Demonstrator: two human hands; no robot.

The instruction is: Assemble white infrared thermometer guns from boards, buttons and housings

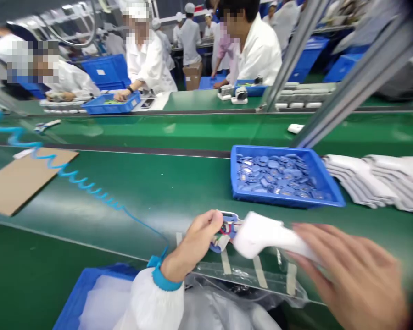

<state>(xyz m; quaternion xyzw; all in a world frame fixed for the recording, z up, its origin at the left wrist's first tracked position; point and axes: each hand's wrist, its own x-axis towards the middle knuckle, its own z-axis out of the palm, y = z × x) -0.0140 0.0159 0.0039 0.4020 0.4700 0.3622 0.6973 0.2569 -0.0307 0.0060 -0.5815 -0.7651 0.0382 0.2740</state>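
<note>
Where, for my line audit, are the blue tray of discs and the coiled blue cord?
blue tray of discs [271, 149], head view, on its far rim
coiled blue cord [79, 176], head view, on a coil mid-length

The right hand [351, 275] is blurred and cut off by the lower edge, and the white piece [265, 236] it reaches is smeared too. The left hand [199, 233] hides part of the small device [227, 229], whose inner parts are too small to tell. The lower blue tray [89, 284] runs off the bottom edge, the white stack [382, 178] runs off the right edge, and the discs [271, 174] are too small to identify.
</note>
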